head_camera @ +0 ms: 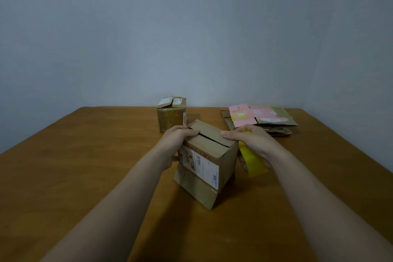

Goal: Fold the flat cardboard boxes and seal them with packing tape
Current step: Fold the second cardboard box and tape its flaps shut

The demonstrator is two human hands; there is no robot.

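A brown cardboard box with a white shipping label stands in the middle of the wooden table, its top flaps folded down with a dark gap between them. My left hand grips the box's top left edge. My right hand rests its fingertips on the top right flap while holding a roll of yellow packing tape beside the box's right side. Part of the roll is hidden behind my wrist.
A smaller, folded cardboard box stands at the back of the table. A stack of flat cardboard boxes, the top one pink, lies at the back right. A blue-grey wall rises behind the table.
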